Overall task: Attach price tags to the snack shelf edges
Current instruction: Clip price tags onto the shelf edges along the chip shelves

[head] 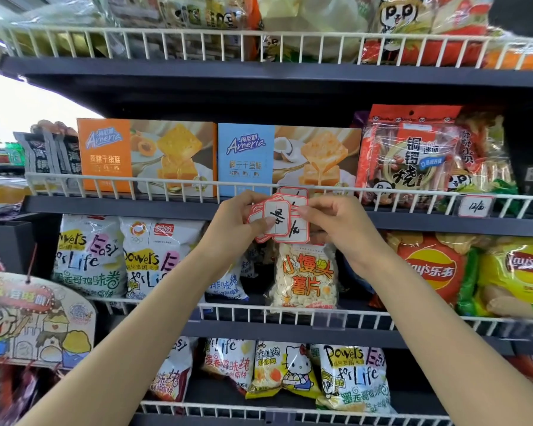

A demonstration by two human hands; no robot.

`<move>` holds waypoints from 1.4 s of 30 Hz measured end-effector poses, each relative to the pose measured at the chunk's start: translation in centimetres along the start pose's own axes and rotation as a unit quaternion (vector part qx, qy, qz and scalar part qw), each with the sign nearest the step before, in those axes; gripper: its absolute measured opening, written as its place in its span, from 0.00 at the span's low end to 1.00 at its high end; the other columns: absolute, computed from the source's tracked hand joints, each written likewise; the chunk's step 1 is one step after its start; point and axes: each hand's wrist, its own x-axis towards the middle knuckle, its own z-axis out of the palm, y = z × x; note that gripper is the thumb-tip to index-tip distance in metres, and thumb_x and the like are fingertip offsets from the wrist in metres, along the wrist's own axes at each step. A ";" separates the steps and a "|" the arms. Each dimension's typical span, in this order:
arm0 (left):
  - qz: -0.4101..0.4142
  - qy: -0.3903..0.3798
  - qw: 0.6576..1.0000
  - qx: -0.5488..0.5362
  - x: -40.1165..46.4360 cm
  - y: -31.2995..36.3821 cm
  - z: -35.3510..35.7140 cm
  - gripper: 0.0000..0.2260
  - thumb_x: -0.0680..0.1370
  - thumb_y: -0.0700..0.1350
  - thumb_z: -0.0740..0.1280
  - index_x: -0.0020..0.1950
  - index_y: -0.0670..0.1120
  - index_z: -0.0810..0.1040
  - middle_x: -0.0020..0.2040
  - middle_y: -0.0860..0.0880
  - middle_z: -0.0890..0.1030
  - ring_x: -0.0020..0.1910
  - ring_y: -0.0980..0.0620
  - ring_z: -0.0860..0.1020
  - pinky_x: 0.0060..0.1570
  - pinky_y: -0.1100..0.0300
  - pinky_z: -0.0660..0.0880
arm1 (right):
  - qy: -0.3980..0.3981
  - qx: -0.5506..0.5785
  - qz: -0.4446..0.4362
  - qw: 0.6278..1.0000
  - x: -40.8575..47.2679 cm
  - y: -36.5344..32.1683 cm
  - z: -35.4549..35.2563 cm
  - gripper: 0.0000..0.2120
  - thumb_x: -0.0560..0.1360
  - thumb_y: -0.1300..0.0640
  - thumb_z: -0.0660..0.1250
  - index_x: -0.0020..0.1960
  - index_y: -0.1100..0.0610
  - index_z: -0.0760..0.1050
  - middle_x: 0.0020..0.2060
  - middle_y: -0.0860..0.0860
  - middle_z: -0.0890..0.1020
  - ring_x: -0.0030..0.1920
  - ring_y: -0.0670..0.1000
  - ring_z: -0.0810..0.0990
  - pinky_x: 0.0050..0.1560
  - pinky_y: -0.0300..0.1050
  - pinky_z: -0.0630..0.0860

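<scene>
A fanned stack of red-bordered white price tags (280,219) with handwritten numbers is held in front of the middle shelf edge (120,207). My left hand (243,219) grips the stack from the left, thumb on the front tag. My right hand (336,222) pinches the tags from the right side. One price tag (476,206) marked 12 hangs on the white wire rail (413,192) at the right, below a red snack bag (410,152).
Orange Ameria box (145,155) and blue Ameria box (286,158) stand on the middle shelf. Below are snack bags (305,278) and Lay's chips (431,269). A cartoon sign (34,321) hangs at the left. Another shelf sits overhead.
</scene>
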 end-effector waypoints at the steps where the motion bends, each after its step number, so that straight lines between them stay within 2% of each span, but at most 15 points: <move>1: 0.000 -0.003 1.000 -0.001 -0.3 -0.1 -0.2 0.10 0.76 0.36 0.66 0.56 0.46 0.76 0.48 0.46 0.84 0.48 0.49 0.82 0.54 0.53 0.77 | 0.005 0.011 0.000 1.000 -0.2 0.1 0.1 0.04 0.75 0.64 0.66 0.46 0.64 0.79 0.39 0.55 0.83 0.34 0.46 0.83 0.33 0.39 0.80; 4: 0.001 -0.012 1.000 0.001 -1.2 -0.4 -0.6 0.10 0.75 0.35 0.67 0.53 0.48 0.76 0.46 0.47 0.84 0.45 0.51 0.82 0.49 0.56 0.78 | 0.028 0.037 0.009 0.999 -0.8 0.3 0.4 0.01 0.73 0.65 0.68 0.44 0.61 0.79 0.39 0.56 0.84 0.37 0.51 0.83 0.37 0.45 0.82; 11: 0.004 0.044 0.999 0.019 -2.2 -1.1 -1.3 0.12 0.75 0.34 0.66 0.50 0.51 0.76 0.45 0.49 0.84 0.45 0.50 0.83 0.49 0.56 0.78 | -0.014 0.057 0.015 0.998 -1.4 0.7 2.1 0.04 0.74 0.63 0.68 0.46 0.56 0.79 0.38 0.49 0.85 0.38 0.46 0.84 0.34 0.38 0.79; 13: -0.005 0.050 0.999 0.017 -2.4 -1.4 -1.5 0.11 0.75 0.34 0.66 0.52 0.49 0.75 0.45 0.49 0.84 0.44 0.51 0.83 0.45 0.58 0.78 | -0.035 0.050 0.025 0.998 -1.4 0.8 2.3 0.04 0.74 0.64 0.67 0.47 0.58 0.79 0.38 0.50 0.85 0.37 0.46 0.84 0.33 0.38 0.79; 16: -0.017 0.045 0.999 0.008 -2.9 -1.9 -1.9 0.11 0.75 0.35 0.67 0.55 0.47 0.75 0.47 0.50 0.84 0.47 0.51 0.83 0.47 0.60 0.79 | -0.036 0.058 0.035 0.997 -1.5 1.1 2.7 0.04 0.73 0.66 0.68 0.46 0.60 0.78 0.34 0.49 0.84 0.34 0.46 0.84 0.30 0.37 0.77; 18: -0.032 0.033 0.999 -0.001 -3.4 -2.5 -2.1 0.12 0.75 0.36 0.67 0.57 0.46 0.75 0.48 0.49 0.84 0.47 0.53 0.83 0.46 0.62 0.79 | -0.025 0.065 0.044 0.997 -1.6 1.6 3.0 0.05 0.72 0.66 0.69 0.48 0.62 0.78 0.36 0.51 0.84 0.34 0.46 0.83 0.30 0.38 0.78; 21: -0.071 0.003 0.997 -0.029 -4.1 -3.8 -2.1 0.10 0.75 0.35 0.66 0.52 0.48 0.77 0.47 0.49 0.85 0.43 0.56 0.83 0.40 0.68 0.77 | 0.001 0.061 0.057 0.997 -1.9 2.7 4.0 0.07 0.71 0.67 0.70 0.48 0.64 0.77 0.40 0.56 0.84 0.35 0.47 0.83 0.32 0.41 0.80; 23: -0.095 -0.006 0.995 -0.019 -4.4 -4.8 -2.2 0.10 0.75 0.35 0.66 0.52 0.47 0.78 0.45 0.49 0.84 0.39 0.58 0.82 0.37 0.68 0.75 | 0.011 0.059 0.062 0.996 -2.1 3.5 4.8 0.06 0.70 0.68 0.70 0.46 0.63 0.76 0.40 0.57 0.83 0.33 0.47 0.83 0.29 0.39 0.78; 27: -0.113 0.005 0.993 0.045 -5.7 -6.7 -3.0 0.14 0.76 0.39 0.67 0.61 0.42 0.76 0.50 0.47 0.84 0.45 0.50 0.82 0.47 0.58 0.77 | 0.012 0.069 0.078 0.994 -3.2 5.1 6.7 0.05 0.70 0.67 0.71 0.42 0.61 0.76 0.39 0.56 0.83 0.33 0.47 0.83 0.29 0.37 0.77; 29: -0.114 0.018 0.991 0.065 -6.4 -7.5 -3.5 0.11 0.77 0.39 0.66 0.59 0.45 0.76 0.50 0.48 0.83 0.46 0.52 0.81 0.48 0.58 0.78 | 0.007 0.064 0.082 0.995 -3.6 6.0 7.8 0.03 0.71 0.65 0.71 0.41 0.61 0.77 0.38 0.54 0.84 0.36 0.48 0.84 0.32 0.38 0.78; 32: -0.109 0.045 0.986 0.115 -7.2 -8.7 -4.5 0.09 0.76 0.41 0.66 0.56 0.47 0.77 0.52 0.48 0.82 0.52 0.50 0.80 0.57 0.49 0.76 | -0.005 0.071 0.098 0.993 -4.1 7.1 9.6 0.04 0.71 0.63 0.71 0.41 0.62 0.77 0.39 0.55 0.84 0.40 0.51 0.84 0.35 0.40 0.80; 34: -0.112 0.052 0.986 0.114 -7.7 -9.4 -5.3 0.09 0.77 0.40 0.66 0.54 0.51 0.77 0.54 0.49 0.82 0.54 0.50 0.79 0.59 0.47 0.75 | -0.019 0.079 0.110 0.991 -4.2 7.7 10.9 0.04 0.72 0.63 0.70 0.40 0.62 0.76 0.40 0.58 0.84 0.40 0.52 0.84 0.37 0.42 0.81; 37: -0.124 0.059 0.986 0.092 -8.5 -10.6 -6.5 0.14 0.77 0.38 0.64 0.54 0.57 0.74 0.55 0.50 0.81 0.55 0.53 0.79 0.59 0.51 0.75 | -0.030 0.097 0.126 0.987 -4.3 8.2 12.9 0.05 0.72 0.66 0.69 0.39 0.64 0.74 0.39 0.59 0.84 0.37 0.51 0.84 0.38 0.44 0.82; 40: -0.142 0.062 0.985 0.074 -9.4 -12.0 -8.1 0.11 0.78 0.36 0.63 0.52 0.53 0.73 0.49 0.52 0.80 0.49 0.55 0.79 0.49 0.62 0.77 | -0.023 0.094 0.147 0.984 -4.4 8.8 15.3 0.06 0.72 0.66 0.69 0.38 0.62 0.74 0.39 0.57 0.83 0.37 0.50 0.84 0.40 0.45 0.82; 42: -0.152 0.060 0.983 0.079 -9.6 -12.7 -9.1 0.10 0.78 0.36 0.62 0.57 0.48 0.73 0.47 0.52 0.80 0.45 0.57 0.78 0.42 0.68 0.76 | -0.018 0.088 0.157 0.983 -4.4 9.1 16.6 0.06 0.73 0.65 0.69 0.39 0.62 0.74 0.38 0.56 0.83 0.36 0.48 0.83 0.37 0.42 0.82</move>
